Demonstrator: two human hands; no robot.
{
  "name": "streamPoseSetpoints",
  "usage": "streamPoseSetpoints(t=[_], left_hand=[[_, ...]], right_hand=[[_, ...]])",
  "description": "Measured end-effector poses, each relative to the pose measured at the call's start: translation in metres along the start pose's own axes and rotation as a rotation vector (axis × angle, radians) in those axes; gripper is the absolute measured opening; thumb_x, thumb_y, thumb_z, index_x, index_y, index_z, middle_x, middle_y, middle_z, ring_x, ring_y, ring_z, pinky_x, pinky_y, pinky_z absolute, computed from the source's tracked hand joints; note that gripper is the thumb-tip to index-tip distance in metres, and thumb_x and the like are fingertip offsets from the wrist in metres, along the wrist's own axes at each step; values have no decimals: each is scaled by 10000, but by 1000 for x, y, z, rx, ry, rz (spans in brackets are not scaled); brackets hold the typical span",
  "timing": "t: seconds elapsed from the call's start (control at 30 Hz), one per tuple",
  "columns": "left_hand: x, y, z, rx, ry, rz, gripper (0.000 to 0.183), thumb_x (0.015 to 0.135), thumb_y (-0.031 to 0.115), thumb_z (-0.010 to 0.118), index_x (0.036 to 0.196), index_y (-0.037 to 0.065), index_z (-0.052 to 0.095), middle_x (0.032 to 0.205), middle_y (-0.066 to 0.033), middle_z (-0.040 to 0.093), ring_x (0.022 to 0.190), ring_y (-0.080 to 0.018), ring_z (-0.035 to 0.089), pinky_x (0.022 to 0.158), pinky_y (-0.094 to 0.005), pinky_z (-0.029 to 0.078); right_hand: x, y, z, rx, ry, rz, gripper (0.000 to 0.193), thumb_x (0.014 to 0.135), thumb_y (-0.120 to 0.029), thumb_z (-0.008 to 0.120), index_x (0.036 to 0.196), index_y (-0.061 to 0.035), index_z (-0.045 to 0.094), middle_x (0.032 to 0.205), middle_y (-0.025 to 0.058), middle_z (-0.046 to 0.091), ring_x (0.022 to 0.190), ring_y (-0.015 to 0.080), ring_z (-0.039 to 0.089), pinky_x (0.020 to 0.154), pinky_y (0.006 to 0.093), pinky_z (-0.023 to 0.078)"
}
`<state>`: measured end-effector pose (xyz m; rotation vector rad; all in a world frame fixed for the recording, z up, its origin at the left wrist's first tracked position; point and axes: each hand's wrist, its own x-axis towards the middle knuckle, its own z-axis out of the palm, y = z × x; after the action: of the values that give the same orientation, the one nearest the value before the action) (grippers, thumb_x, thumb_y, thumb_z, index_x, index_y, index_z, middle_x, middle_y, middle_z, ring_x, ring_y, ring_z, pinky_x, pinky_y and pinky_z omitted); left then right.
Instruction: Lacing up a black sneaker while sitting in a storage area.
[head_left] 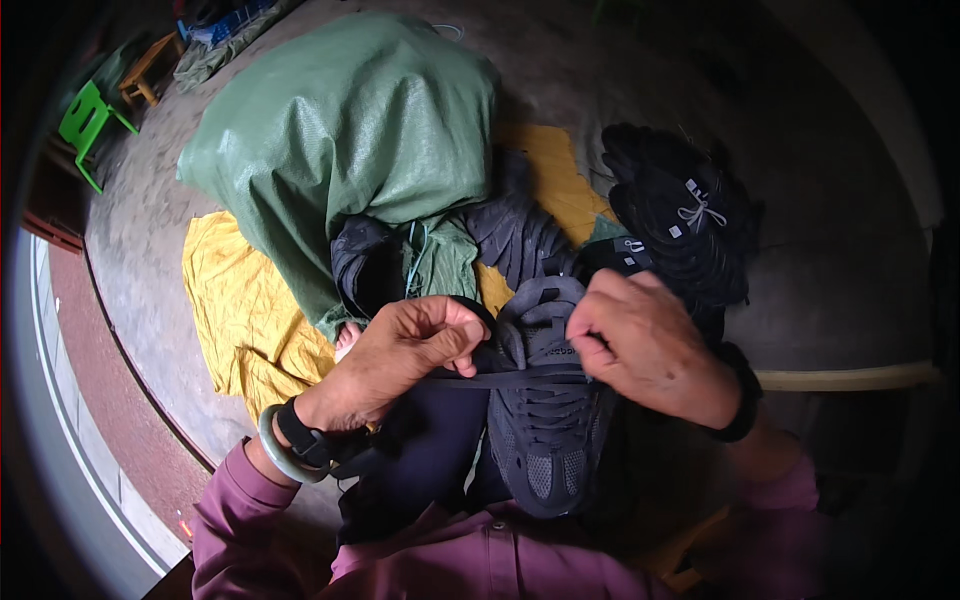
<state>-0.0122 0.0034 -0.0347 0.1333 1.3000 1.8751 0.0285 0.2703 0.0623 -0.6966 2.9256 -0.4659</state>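
Observation:
A black and grey sneaker lies upright over my lap, its toe pointing toward me and its tongue standing up at the far end. Flat dark laces cross its front, and one strand stretches out past its left edge. At that side my left hand is closed in a pinch on this shoelace. My right hand is closed, knuckles up, at the right side of the shoe's opening. Its curled fingers hide whatever they hold.
A big green woven sack stands beyond my hands, with yellow cloth beside it. Dark shoe parts lie in front of the sack. A pile of black shoes sits at right. Far left are a green chair and wooden stool.

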Motion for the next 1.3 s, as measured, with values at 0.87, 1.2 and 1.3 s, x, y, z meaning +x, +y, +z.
streamPoseSetpoints(t=[0.87, 1.2, 1.3], left_hand=[[23, 5, -3, -437, 142, -134, 153, 1017, 26, 623, 1165, 38, 661, 1054, -97, 700, 881, -159, 683, 853, -305, 601], [-7, -15, 4, 558, 350, 371, 183, 957, -36, 665, 1129, 10, 622, 1044, -46, 633, 940, -154, 650, 860, -297, 534], [-18, -9, 13, 647, 253, 336, 153, 950, -22, 682, 1095, 6, 645, 1003, -54, 640, 902, -160, 648, 811, -290, 523]], right_hand=[[-21, 39, 8, 494, -31, 214, 63, 934, -29, 574, 980, 8, 551, 946, 153, 603, 898, 308, 629, 824, 403, 506], [-7, 35, 8, 409, -61, 301, 125, 1003, -107, 549, 1000, 18, 548, 796, 90, 625, 622, 161, 666, 608, 323, 524], [-3, 33, 3, 431, -108, 396, 112, 997, -88, 528, 985, 23, 532, 792, 94, 634, 588, 162, 659, 602, 327, 524]])
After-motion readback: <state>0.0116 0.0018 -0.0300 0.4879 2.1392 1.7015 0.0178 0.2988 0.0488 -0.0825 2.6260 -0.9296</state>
